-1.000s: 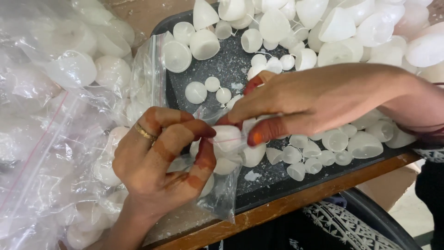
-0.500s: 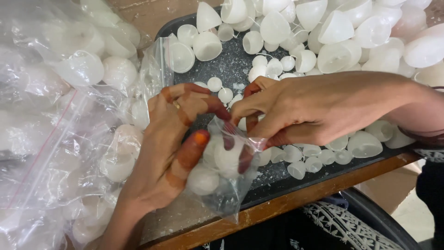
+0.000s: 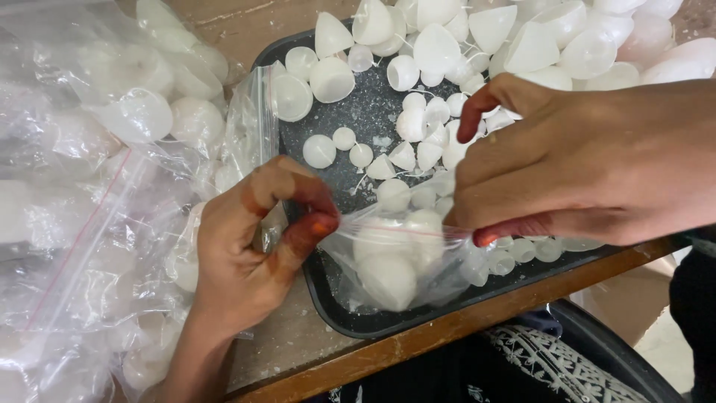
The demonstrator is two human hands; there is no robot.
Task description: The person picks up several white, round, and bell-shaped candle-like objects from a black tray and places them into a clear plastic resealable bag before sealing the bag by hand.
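Left hand: the left hand (image 3: 250,254) sits at 8 o'clock in the view, thumb and forefinger pinched tight on one end of the bag's top edge, the other fingers curled in.
Right hand: the right hand (image 3: 589,164) comes in from 3 o'clock, wrist cut off by the frame edge; its fingers are closed on the other end of the same edge, one finger lifted clear.
Small clear bag (image 3: 395,257): stretched between both hands at 6 o'clock, over the near rim of the tray; white pieces show inside, their count hard to make out through the plastic.
Dark tray (image 3: 358,112): loose white plastic pieces (image 3: 447,52) are heaped toward 1 o'clock, partly hidden behind the right hand.
Filled bags (image 3: 97,149): piled at 9 o'clock, seemingly the same white pieces, blurred by creased film.
Table edge (image 3: 418,339): wooden, running along 6 o'clock.
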